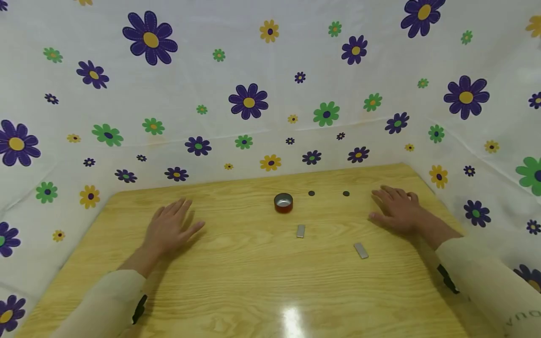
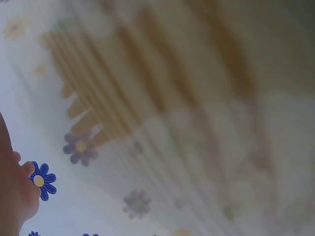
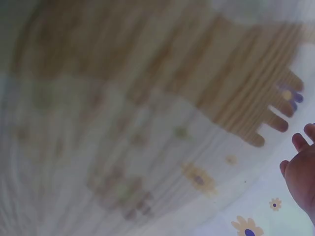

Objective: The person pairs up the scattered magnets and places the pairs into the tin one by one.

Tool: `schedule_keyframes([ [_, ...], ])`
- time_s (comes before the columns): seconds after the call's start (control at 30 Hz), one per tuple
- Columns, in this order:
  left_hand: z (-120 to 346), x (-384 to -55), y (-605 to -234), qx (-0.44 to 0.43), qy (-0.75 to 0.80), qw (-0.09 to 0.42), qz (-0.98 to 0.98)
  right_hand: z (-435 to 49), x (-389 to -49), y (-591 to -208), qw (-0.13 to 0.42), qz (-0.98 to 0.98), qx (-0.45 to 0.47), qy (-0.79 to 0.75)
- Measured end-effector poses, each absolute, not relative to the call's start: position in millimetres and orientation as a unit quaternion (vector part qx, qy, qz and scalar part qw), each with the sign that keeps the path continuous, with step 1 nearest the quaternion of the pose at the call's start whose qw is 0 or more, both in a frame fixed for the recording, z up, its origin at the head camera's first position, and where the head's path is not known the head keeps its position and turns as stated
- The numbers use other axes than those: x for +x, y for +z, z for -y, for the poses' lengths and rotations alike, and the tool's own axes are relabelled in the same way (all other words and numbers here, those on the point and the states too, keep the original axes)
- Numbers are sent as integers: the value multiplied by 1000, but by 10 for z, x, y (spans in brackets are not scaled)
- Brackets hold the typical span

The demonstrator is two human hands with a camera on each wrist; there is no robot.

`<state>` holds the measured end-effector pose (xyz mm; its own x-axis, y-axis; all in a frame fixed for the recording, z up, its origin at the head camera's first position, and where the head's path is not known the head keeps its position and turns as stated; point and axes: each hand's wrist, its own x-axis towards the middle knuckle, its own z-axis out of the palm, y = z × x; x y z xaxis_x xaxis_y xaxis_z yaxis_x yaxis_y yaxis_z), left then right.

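On the left of the wooden table, my left hand [image 1: 166, 229] has its fingers extended and its thumb spread, holding nothing. Toward the right edge, my right hand [image 1: 399, 211] also lies with relaxed fingers and nothing in its grasp. Between them stands a small round red bowl [image 1: 283, 209] with a shiny metallic inside. Two small dark discs [image 1: 311, 193] lie to its right; the other disc [image 1: 346, 193] is nearer my right hand. In front of the bowl is a small grey rectangular piece [image 1: 300, 231]. A second grey rectangular piece [image 1: 361, 250] lies tilted, closer to me.
Flower-printed white cloth [image 1: 270, 61] hangs behind the wooden table [image 1: 236, 281] and along both sides. Both wrist views are largely hazy and blurred, with part of my left hand [image 2: 22, 196] and right hand [image 3: 302, 174] at their outer edges.
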<state>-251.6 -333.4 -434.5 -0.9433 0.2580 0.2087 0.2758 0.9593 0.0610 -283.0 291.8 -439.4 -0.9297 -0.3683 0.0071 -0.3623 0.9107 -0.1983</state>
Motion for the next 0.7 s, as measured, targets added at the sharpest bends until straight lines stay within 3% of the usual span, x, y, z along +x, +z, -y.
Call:
schedule_keyframes([
  [0.43, 3114, -2656, -4378, -184, -81, 166, 965, -2873, -2847, -4427, -34, -970, -220, -101],
  [0.7, 2898, -2722, -4387, -212, -87, 153, 961, -2831, -2857, -4410, -54, -962, -242, -116],
])
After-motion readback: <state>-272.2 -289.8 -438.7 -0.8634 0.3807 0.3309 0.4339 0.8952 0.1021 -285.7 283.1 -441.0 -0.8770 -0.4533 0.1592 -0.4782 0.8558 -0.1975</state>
